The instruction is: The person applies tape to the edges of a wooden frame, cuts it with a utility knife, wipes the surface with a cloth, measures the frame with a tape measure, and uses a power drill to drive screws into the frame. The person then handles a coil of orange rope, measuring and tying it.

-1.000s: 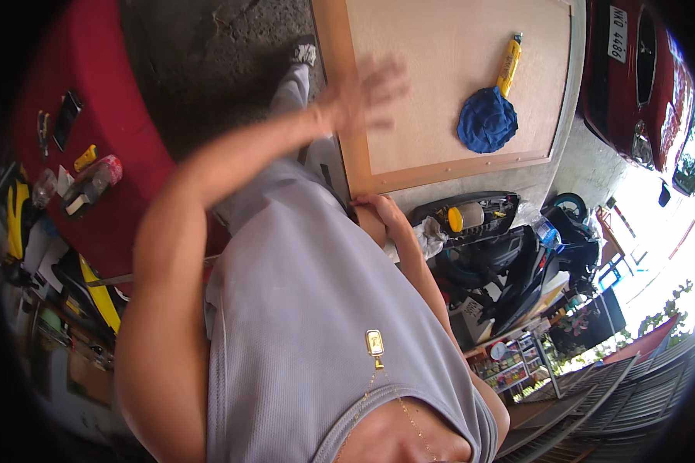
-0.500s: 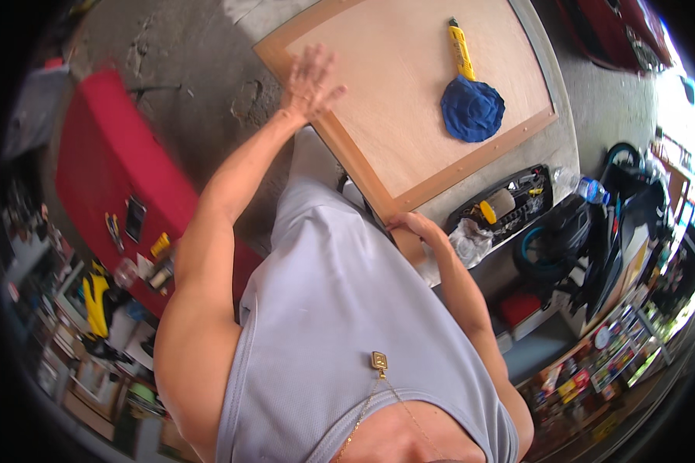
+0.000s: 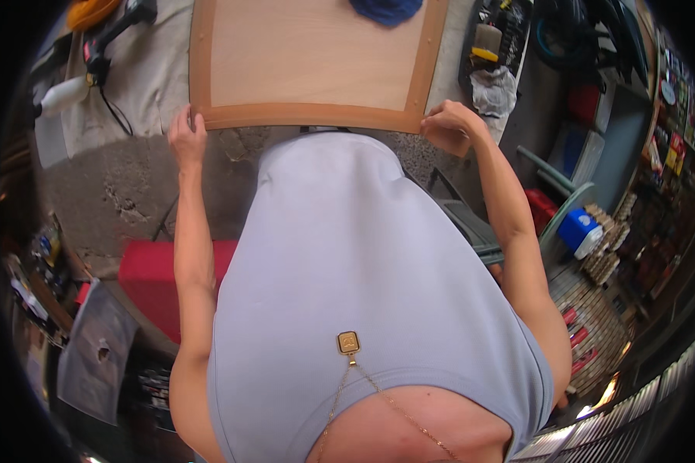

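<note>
Wood-framed panel [image 3: 309, 58] lies flat on a pale-covered table [image 3: 150, 85], before the person's waist. At its 2 near corners are the hands: left hand [image 3: 187, 140] slightly curled, grip unclear; right hand [image 3: 454, 119] with fingers bent around 1 brown piece [image 3: 453, 143]. Blue cloth [image 3: 386, 9] rests on the panel; 1 black tool [image 3: 120, 32] lies left.

Rough concrete floor [image 3: 123, 181], grey, pitted in patches. Pale-draped surface [image 3: 150, 85] stands ahead. Small colourful goods [image 3: 676, 150] crowd the right side. Light glints along slats [image 3: 676, 382], lower right.
</note>
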`<state>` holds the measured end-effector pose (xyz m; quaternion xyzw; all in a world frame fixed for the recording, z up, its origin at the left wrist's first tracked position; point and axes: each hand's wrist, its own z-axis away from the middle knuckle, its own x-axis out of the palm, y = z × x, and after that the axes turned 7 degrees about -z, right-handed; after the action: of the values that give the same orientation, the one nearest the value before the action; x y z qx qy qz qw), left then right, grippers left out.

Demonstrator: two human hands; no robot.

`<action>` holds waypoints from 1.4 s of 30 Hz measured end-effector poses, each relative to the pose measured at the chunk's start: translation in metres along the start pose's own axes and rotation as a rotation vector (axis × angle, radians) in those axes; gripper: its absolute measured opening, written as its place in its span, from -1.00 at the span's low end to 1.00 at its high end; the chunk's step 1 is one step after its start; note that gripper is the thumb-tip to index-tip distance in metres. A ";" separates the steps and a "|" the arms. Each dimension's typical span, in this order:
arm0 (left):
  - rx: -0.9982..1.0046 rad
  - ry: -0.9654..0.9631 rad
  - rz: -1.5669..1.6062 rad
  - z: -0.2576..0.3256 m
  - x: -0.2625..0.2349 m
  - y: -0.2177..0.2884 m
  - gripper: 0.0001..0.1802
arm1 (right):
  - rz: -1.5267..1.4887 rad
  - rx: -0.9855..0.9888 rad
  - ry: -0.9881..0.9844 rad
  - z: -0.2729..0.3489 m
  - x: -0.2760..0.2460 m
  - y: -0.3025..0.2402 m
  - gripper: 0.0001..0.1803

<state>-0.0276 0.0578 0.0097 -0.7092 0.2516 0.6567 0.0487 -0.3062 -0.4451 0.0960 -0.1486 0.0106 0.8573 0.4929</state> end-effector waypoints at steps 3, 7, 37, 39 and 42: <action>0.008 -0.094 0.117 0.005 -0.015 0.002 -0.63 | 0.425 -0.156 0.597 0.029 0.044 -0.018 -0.55; -0.055 -0.253 0.167 -0.008 -0.027 -0.003 -0.58 | 0.603 -0.161 0.696 0.023 0.069 -0.027 -0.60; 0.263 -0.152 -0.011 -0.013 -0.025 -0.003 -0.80 | 0.281 -0.467 0.920 0.032 0.128 -0.023 -0.81; 0.308 -0.166 0.027 0.005 -0.029 -0.016 -0.83 | 0.055 -0.330 0.907 0.032 0.155 -0.027 -0.80; 0.329 -0.178 0.045 0.011 -0.037 -0.017 -0.85 | -0.153 -0.159 0.934 0.028 0.169 -0.032 -0.73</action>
<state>-0.0312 0.0878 0.0395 -0.6248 0.3662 0.6679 0.1715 -0.3650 -0.2819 0.0816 -0.5553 0.1543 0.6582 0.4843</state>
